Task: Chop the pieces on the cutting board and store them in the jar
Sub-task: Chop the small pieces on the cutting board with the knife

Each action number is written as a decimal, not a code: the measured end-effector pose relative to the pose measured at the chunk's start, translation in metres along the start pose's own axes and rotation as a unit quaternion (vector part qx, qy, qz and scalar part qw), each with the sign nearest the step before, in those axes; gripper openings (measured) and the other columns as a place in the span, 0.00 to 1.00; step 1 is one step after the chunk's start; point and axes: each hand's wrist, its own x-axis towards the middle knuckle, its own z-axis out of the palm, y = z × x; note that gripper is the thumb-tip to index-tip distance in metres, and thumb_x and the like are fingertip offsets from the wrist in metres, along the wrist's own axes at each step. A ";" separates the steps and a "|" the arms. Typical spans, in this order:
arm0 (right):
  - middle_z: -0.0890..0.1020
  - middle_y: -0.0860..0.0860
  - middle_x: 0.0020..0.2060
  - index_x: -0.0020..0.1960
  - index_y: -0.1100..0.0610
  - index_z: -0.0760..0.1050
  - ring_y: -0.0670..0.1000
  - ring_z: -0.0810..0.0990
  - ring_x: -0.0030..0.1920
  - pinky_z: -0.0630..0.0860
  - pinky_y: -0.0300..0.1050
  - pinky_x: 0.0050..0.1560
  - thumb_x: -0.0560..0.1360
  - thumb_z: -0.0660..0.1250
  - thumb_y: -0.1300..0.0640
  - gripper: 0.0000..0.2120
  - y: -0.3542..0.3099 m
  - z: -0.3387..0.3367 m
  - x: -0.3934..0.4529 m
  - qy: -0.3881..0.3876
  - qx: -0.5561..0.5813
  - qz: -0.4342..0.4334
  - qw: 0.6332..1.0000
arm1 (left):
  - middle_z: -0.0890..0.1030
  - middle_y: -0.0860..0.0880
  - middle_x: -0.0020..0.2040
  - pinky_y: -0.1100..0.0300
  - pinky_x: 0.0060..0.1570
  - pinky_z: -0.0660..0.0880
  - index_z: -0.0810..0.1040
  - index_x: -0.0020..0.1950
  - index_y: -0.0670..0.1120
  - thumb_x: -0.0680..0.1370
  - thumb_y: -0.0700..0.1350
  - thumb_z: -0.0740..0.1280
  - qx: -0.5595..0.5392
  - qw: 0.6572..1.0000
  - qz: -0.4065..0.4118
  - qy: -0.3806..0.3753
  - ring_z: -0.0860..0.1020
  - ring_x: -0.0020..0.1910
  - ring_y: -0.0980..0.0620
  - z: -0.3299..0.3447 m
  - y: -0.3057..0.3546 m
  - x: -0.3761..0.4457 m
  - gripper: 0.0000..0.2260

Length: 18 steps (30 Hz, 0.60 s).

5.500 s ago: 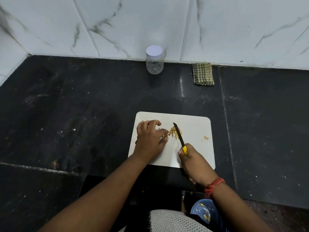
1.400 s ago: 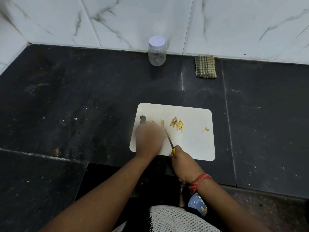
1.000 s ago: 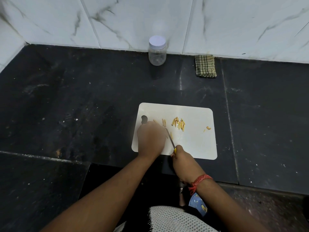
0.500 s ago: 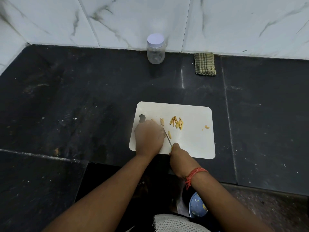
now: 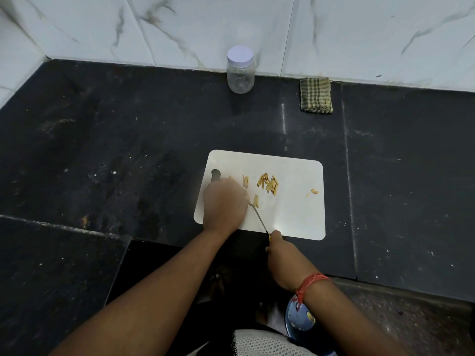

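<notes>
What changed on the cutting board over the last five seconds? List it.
The left hand and the knife shifted left from the main pile to the board's left side; a few cut strips now lie there. The right hand's grip on the knife, the lidded jar and the cloth stayed.

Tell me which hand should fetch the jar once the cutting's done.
Probably the left hand: it holds no tool, only resting on pieces on the cutting board. The right hand grips the knife. The lidded jar stands against the wall, far beyond the board.
</notes>
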 end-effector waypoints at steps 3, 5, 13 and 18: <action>0.78 0.54 0.43 0.51 0.57 0.61 0.54 0.81 0.45 0.64 0.40 0.38 0.81 0.57 0.63 0.04 0.005 0.001 -0.007 0.038 0.054 -0.024 0.998 | 0.76 0.53 0.55 0.50 0.64 0.65 0.81 0.51 0.52 0.76 0.50 0.70 -0.005 1.000 0.001 -0.002 0.70 0.57 0.48 -0.001 -0.001 0.000 0.05; 0.76 0.50 0.39 0.48 0.56 0.60 0.48 0.76 0.38 0.65 0.41 0.38 0.82 0.56 0.62 0.06 0.004 0.002 -0.007 0.071 0.094 -0.027 0.993 | 0.76 0.54 0.56 0.50 0.65 0.65 0.81 0.51 0.52 0.76 0.50 0.70 -0.010 1.000 0.001 -0.005 0.70 0.58 0.49 -0.001 -0.001 0.000 0.06; 0.78 0.59 0.44 0.50 0.57 0.60 0.53 0.73 0.39 0.70 0.47 0.41 0.83 0.54 0.58 0.05 -0.012 -0.007 0.010 0.065 0.082 -0.001 0.995 | 0.75 0.54 0.55 0.51 0.64 0.64 0.81 0.52 0.53 0.76 0.50 0.70 -0.027 1.000 0.002 -0.010 0.70 0.58 0.49 -0.001 -0.003 0.000 0.06; 0.75 0.56 0.38 0.50 0.58 0.61 0.52 0.72 0.33 0.68 0.47 0.34 0.83 0.54 0.58 0.05 -0.017 -0.007 0.015 0.068 0.082 -0.007 0.994 | 0.76 0.55 0.55 0.51 0.64 0.65 0.80 0.52 0.53 0.75 0.51 0.71 -0.036 0.999 -0.001 -0.011 0.70 0.58 0.49 -0.001 -0.004 0.001 0.07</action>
